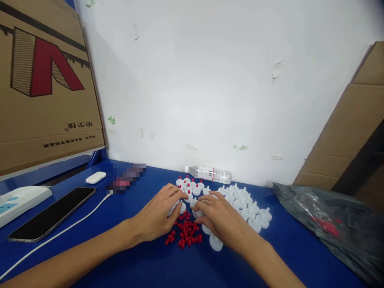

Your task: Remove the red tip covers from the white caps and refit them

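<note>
My left hand (pixel 159 214) and right hand (pixel 220 218) rest palm-down on the blue counter (pixel 144 260), fingertips meeting over the white caps (pixel 240 202). Each grip looks curled onto a cap, though I cannot tell whether it pinches one. The red plugs (pixel 186 234) lie heaped between my wrists; a water bottle (pixel 208 174) lies by the wall.

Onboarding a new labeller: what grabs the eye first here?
Both hands, left hand and right hand, meet over a cluster of white plastic caps on the blue table. A pile of small red plugs lies just below them. A phone lies at far left.
</note>
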### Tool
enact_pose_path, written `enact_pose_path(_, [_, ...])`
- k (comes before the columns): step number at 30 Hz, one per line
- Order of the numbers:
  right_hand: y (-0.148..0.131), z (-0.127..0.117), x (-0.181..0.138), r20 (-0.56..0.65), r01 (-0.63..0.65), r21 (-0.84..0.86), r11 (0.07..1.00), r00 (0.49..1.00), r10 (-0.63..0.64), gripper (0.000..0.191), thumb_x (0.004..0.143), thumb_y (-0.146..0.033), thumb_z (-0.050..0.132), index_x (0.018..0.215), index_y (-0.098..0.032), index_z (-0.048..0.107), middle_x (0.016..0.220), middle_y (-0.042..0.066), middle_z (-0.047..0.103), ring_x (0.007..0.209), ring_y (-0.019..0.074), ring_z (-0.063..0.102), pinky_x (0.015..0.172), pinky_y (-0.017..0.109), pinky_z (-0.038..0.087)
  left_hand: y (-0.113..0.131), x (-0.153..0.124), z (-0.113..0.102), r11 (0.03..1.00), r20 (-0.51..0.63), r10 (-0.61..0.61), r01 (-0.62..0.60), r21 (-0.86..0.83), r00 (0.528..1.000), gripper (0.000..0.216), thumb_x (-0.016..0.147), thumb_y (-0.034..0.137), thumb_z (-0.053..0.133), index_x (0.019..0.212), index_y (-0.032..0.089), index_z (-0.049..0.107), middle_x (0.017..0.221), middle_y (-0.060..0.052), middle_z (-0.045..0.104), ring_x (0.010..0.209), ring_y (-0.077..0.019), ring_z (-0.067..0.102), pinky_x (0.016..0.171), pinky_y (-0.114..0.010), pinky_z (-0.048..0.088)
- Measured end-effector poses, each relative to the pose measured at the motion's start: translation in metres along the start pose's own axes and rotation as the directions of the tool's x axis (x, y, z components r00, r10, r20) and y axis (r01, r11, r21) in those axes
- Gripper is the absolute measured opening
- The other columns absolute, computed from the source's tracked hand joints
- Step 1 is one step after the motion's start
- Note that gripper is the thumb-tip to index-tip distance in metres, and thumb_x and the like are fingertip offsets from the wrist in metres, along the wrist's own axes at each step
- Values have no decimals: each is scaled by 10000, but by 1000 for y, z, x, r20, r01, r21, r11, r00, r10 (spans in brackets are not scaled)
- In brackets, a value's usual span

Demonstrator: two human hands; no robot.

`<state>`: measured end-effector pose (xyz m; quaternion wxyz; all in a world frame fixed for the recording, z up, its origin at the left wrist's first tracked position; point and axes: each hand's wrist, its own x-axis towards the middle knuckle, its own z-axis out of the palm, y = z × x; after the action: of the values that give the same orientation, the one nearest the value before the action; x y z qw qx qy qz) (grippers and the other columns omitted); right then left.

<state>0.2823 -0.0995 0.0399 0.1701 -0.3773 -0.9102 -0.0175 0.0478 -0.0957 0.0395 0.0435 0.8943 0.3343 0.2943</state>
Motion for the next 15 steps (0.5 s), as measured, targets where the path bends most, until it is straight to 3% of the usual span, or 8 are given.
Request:
enact_pose_path(11, [0,-1,-1,-15,22,-44,999,1000,-23,144,928,-281,733,1072,-285,737,1005,1,694,1015,211,625,968,413,435,-2,0,0,1000,2,-7,7,20,1000,260,1022,139,411,1194,196,597,1151,-81,629,1106,-245,529,977,-428,476])
enact_pose_path(15, [0,0,-2,-46,22,-75,997,999,-26,222,894,-275,770,1110,-279,719,1003,1,669,994,210,611,954,407,447,-4,-2,1,999,21,-5,5,38,1000,304,1026,155,420,1276,211,584,1233,-86,631,1172,-264,515,1026,-477,465])
